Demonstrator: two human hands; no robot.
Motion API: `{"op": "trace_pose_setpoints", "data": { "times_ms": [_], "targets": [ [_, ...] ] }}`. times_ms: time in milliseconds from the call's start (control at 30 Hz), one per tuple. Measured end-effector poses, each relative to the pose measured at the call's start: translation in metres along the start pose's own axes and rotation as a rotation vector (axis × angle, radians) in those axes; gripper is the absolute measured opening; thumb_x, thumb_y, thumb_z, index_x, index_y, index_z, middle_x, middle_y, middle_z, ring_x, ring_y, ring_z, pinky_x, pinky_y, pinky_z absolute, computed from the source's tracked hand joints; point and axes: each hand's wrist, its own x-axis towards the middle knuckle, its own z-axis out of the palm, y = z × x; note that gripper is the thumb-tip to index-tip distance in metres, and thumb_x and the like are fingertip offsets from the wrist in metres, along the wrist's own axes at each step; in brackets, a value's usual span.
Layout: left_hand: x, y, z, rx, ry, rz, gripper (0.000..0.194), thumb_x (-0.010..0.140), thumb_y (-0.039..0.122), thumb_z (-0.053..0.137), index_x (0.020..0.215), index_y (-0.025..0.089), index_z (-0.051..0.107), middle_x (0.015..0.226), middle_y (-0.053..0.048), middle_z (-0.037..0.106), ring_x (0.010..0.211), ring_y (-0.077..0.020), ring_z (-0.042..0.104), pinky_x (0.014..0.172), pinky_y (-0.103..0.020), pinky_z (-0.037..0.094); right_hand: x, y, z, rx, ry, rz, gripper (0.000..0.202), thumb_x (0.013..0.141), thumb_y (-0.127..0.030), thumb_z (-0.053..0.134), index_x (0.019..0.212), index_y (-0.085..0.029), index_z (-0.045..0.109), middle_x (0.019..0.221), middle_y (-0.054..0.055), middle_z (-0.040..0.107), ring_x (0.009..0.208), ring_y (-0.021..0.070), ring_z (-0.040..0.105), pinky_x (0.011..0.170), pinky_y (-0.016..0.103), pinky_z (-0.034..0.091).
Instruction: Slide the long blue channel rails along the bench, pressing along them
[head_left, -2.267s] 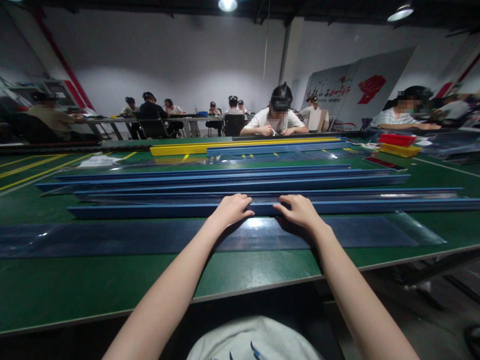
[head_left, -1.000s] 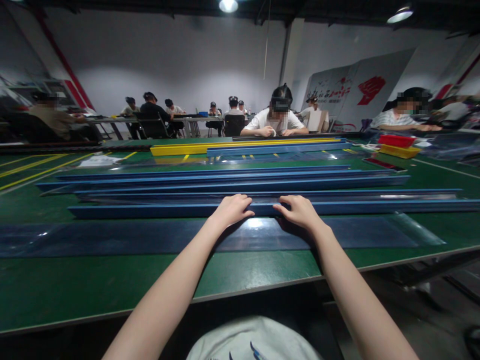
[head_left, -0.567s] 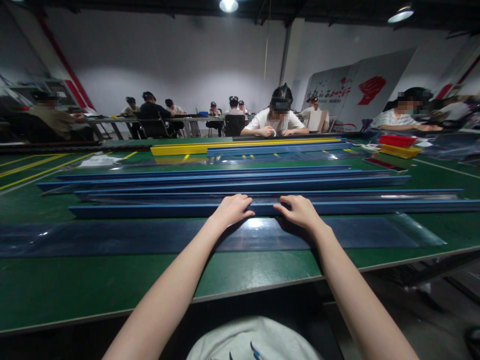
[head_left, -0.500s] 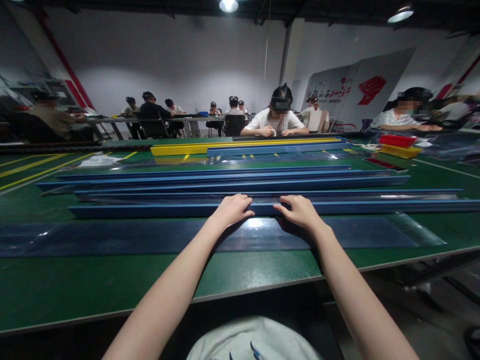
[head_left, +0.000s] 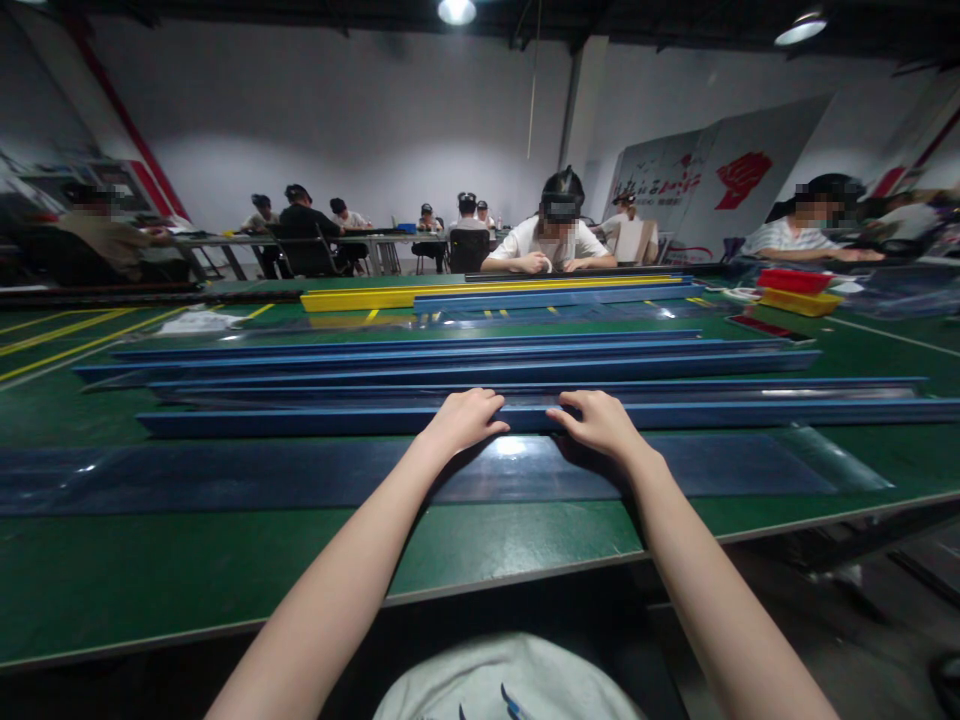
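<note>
A long blue channel strip [head_left: 300, 422] lies across the green table [head_left: 517, 545], nearest to me among several blue strips. My left hand [head_left: 469, 415] grips its near wall at the middle, thumb on the near side and fingers over the top edge. A short way to the right, my right hand [head_left: 596, 418] grips the same wall in the same way. Between the strip and the table's front edge lies a flat, clear bluish plastic sheet [head_left: 225, 475], partly under my wrists. The far fingertips of both hands are hidden.
More blue strips [head_left: 450, 367] lie just beyond. Farther back are a yellow strip [head_left: 352, 300], a red tray [head_left: 795, 281] on a yellow tray [head_left: 801, 302], and a dark red flat object [head_left: 769, 329]. A person [head_left: 551, 240] sits across the table.
</note>
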Motion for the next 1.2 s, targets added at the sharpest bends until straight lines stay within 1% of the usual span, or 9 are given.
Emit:
{"op": "trace_pose_setpoints", "data": {
  "times_ms": [200, 467, 767, 967, 1200],
  "targets": [
    [-0.0002, -0.0006, 0.0011, 0.004, 0.015, 0.006, 0.022, 0.08, 0.04, 0.052, 0.086, 0.019, 0.053, 0.092, -0.002, 0.061, 0.088, -0.0178, 0.057, 0.063, -0.024, 0.043, -0.0008, -0.0003, 0.0, 0.006, 0.002, -0.002, 0.037, 0.082, -0.05, 0.037, 0.075, -0.021, 0.06, 0.078, 0.004, 0.066, 0.075, 0.017, 0.057, 0.057, 0.023, 0.027],
    [-0.0003, -0.0004, -0.0005, 0.0, 0.0, 0.005, 0.022, 0.08, 0.04, 0.052, 0.086, 0.019, 0.053, 0.091, -0.003, 0.06, 0.088, -0.0177, 0.057, 0.064, -0.024, 0.043, -0.0006, -0.0005, 0.0, 0.007, 0.01, -0.004, 0.037, 0.082, -0.049, 0.038, 0.075, -0.021, 0.061, 0.079, 0.004, 0.066, 0.076, 0.0176, 0.058, 0.057, 0.023, 0.028],
    [-0.0007, -0.0004, -0.0007, -0.01, -0.015, -0.003, 0.022, 0.081, 0.04, 0.051, 0.087, 0.019, 0.053, 0.092, -0.003, 0.06, 0.089, -0.0178, 0.056, 0.065, -0.024, 0.043, -0.0004, -0.0004, -0.0015, 0.005, -0.011, 0.004, 0.037, 0.082, -0.049, 0.037, 0.077, -0.022, 0.062, 0.081, 0.005, 0.066, 0.078, 0.0177, 0.058, 0.058, 0.024, 0.028],
    [0.0, -0.0009, 0.0004, -0.005, -0.012, 0.007, 0.022, 0.081, 0.04, 0.051, 0.088, 0.019, 0.053, 0.092, -0.003, 0.06, 0.089, -0.0178, 0.056, 0.066, -0.024, 0.043, -0.001, 0.0003, -0.0006, 0.011, 0.004, -0.026, 0.037, 0.081, -0.05, 0.039, 0.08, -0.021, 0.062, 0.083, 0.005, 0.067, 0.08, 0.0183, 0.058, 0.059, 0.024, 0.03],
    [-0.0007, 0.0002, -0.0016, -0.008, -0.008, 0.005, 0.022, 0.081, 0.04, 0.051, 0.087, 0.018, 0.053, 0.092, -0.003, 0.06, 0.09, -0.0184, 0.056, 0.065, -0.024, 0.043, -0.0011, -0.0001, -0.0007, 0.006, 0.001, -0.017, 0.037, 0.081, -0.049, 0.038, 0.079, -0.021, 0.062, 0.082, 0.005, 0.067, 0.079, 0.0182, 0.058, 0.059, 0.024, 0.029]
  ]
}}
